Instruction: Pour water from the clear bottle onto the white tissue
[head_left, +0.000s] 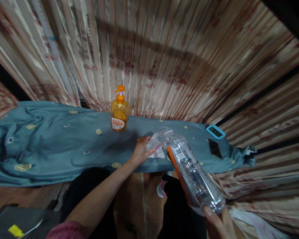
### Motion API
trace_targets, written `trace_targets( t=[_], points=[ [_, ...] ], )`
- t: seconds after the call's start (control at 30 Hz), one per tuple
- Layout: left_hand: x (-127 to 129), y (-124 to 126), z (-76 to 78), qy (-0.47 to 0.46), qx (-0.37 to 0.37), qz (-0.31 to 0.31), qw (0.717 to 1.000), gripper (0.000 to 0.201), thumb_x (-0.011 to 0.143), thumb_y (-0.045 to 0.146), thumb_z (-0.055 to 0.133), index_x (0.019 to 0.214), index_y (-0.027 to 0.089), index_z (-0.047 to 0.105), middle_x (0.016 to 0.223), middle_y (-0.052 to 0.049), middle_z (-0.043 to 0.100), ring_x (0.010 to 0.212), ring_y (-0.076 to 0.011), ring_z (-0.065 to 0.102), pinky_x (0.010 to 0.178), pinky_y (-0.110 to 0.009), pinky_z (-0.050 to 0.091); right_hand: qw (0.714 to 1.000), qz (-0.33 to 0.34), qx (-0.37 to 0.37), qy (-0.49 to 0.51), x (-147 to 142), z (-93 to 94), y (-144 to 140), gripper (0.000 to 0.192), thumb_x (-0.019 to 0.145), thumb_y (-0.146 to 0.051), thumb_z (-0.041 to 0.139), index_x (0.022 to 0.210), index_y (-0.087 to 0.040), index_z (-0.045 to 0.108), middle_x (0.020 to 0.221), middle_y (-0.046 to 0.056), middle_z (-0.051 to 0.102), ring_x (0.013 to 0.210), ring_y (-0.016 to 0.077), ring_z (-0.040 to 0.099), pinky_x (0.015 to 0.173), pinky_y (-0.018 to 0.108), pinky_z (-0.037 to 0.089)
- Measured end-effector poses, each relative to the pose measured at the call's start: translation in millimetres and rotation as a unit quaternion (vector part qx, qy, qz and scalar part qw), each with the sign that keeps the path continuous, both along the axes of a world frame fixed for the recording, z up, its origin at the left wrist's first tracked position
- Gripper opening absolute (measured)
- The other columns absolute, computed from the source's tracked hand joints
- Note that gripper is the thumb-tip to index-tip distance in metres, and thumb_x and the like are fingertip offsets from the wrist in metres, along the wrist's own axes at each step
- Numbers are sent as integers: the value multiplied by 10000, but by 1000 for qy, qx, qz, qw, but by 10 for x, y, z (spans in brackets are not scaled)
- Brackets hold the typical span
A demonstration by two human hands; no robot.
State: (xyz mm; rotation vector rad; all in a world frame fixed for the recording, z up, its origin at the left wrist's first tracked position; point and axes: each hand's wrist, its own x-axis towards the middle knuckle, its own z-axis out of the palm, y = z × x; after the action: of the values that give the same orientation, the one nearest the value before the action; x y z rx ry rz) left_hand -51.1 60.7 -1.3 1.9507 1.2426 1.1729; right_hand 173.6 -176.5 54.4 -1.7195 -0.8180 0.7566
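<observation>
My right hand (216,220) grips the base end of a large clear plastic bottle (194,172) with an orange-edged label. The bottle is tilted, its base toward me and its top pointing up and to the left. Closed on a small clear plastic piece (155,141), cup-like in shape, is my left hand (141,151). That piece meets or overlaps the bottle's top end; whether they touch, I cannot tell. A white crumpled scrap (158,153) shows just below it. Beyond my left hand, an orange pump bottle (119,116), partly filled with amber liquid, stands upright.
A blue-green patterned cloth (64,142) covers the long narrow surface. At its right end lie a light-blue-framed digital clock (215,131) and a dark phone (215,148). Pleated curtains (149,59) hang close behind. A grey seat (22,222) with a yellow tag stands at lower left.
</observation>
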Motion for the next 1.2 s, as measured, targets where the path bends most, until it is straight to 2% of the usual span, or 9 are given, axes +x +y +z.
trace_targets(
  t=[0.17, 0.37, 0.53, 0.87, 1.07, 1.2],
  points=[
    [2, -1, 20, 4, -7, -2, 1000, 469, 706, 198, 819, 1134, 175, 629, 1106, -110, 708, 1054, -293, 662, 951, -440, 531, 1000, -27, -9, 5, -3, -19, -4, 886, 656, -630, 777, 1391, -204, 528, 1112, 124, 750, 1206, 453, 593, 959, 559, 481],
    [9, -3, 18, 6, -12, 1, 1000, 470, 716, 210, 819, 1143, 165, 628, 1119, -126, 707, 1064, -299, 659, 958, -454, 528, 1000, -11, -8, 1, 67, -71, -34, 779, 703, -590, 764, 1359, -226, 555, 1158, 115, 739, 1193, 434, 608, 917, 531, 512],
    [7, 1, -8, 10, -8, -2, 1000, 484, 724, 235, 821, 1162, 174, 624, 1138, -124, 704, 1081, -296, 658, 971, -452, 525, 1000, -8, -11, -9, 141, -114, -47, 719, 717, -579, 760, 1322, -231, 587, 1191, 115, 717, 1227, 436, 582, 953, 536, 491],
    [3, -7, 1, 0, -8, -2, 1000, 460, 733, 257, 818, 1147, 183, 631, 1102, -107, 705, 1050, -287, 662, 949, -435, 533, 1000, -12, -8, -8, 95, -61, -15, 737, 662, -606, 776, 1275, -228, 622, 1122, 115, 737, 1245, 466, 556, 988, 572, 469],
    [18, 4, -15, 7, -12, 2, 1000, 482, 727, 258, 825, 1160, 184, 627, 1120, -111, 700, 1055, -286, 662, 947, -437, 534, 1000, -26, -7, -10, 90, -63, -7, 784, 642, -612, 782, 1298, -220, 608, 1157, 128, 723, 1287, 483, 514, 1006, 584, 451],
    [14, 11, -36, 14, -2, -1, 1000, 490, 733, 249, 819, 1177, 184, 621, 1134, -112, 700, 1067, -285, 659, 950, -431, 531, 1000, -17, -4, -12, 123, -85, -19, 727, 667, -584, 780, 1280, -230, 611, 1150, 111, 734, 1246, 455, 563, 995, 557, 472]
  ],
)
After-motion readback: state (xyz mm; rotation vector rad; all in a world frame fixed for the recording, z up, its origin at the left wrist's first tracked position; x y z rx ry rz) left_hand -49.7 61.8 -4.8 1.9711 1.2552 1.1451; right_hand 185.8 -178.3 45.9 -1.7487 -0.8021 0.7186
